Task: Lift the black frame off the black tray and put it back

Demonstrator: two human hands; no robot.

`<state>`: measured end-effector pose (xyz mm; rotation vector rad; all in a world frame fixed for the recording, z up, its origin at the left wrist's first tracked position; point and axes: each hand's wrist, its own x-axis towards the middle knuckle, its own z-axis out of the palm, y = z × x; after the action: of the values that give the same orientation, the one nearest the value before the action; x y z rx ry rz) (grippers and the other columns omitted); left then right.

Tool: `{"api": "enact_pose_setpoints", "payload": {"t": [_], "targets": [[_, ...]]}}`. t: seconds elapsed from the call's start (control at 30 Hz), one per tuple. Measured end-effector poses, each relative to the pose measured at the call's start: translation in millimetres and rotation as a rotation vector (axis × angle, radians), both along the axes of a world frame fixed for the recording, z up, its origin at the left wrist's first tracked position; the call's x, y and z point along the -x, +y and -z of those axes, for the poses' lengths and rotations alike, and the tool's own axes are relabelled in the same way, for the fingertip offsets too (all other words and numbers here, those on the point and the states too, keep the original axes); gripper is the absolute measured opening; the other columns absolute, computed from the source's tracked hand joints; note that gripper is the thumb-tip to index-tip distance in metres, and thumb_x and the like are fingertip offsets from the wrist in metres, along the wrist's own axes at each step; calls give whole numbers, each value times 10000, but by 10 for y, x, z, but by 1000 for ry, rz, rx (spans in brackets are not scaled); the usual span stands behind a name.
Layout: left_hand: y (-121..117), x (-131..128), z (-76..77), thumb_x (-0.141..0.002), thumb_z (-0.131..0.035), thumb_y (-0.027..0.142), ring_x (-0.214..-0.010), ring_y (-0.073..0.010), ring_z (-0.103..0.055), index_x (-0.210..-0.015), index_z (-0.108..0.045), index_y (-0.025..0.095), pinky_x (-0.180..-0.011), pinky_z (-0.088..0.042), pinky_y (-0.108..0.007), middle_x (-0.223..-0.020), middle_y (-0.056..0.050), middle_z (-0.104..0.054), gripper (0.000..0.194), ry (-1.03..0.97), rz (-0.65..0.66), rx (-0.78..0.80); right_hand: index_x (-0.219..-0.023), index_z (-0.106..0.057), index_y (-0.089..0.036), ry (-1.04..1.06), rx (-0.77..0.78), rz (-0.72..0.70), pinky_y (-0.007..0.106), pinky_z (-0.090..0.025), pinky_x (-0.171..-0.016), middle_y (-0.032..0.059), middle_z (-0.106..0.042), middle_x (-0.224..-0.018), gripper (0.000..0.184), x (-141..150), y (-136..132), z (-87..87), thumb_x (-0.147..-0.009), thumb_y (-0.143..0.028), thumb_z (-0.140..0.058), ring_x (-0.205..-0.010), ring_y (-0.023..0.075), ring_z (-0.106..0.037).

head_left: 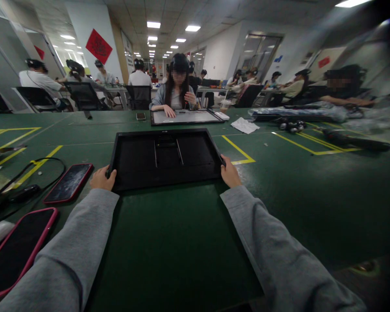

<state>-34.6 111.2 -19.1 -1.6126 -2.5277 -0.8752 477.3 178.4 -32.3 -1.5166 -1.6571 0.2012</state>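
A black, shallow, rectangular panel [134, 158] with a raised rim is in front of me, its recessed side facing up. Two thin shiny strips run across its middle, around a darker rectangular part near the far edge. My left hand [103, 177] grips its left short side, thumb over the rim and fingers mostly hidden beneath. On the opposite short side, my right hand [230, 171] is closed in the same way. Whether the panel rests on the green table [178, 242] or is slightly raised, I cannot tell.
Two phones [68, 183] and black cables [22, 193] lie at left. Across the table, a person [173, 93] has a hand on a flat grey panel [188, 118]. Right of it are crumpled white tissue [245, 125], a plastic-wrapped item [299, 112] and a dark tool [354, 139].
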Motion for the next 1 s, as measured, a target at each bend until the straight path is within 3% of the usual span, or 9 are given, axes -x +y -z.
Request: {"api": "enact_pose_setpoints", "payload": {"t": [1.0], "targets": [[-19,-39,-36,-888,-502,414,-1236,-308,-518,-1313,-571,168,-1019,-415,-474,-1300,-142,-602,497,-14,-24,12,-1367,-464,-181,10,-26,-8,522,-379,-1107,107,-557,-1373,542,-4,7,16,-828,-152,-413,-1261,268,-525]]}}
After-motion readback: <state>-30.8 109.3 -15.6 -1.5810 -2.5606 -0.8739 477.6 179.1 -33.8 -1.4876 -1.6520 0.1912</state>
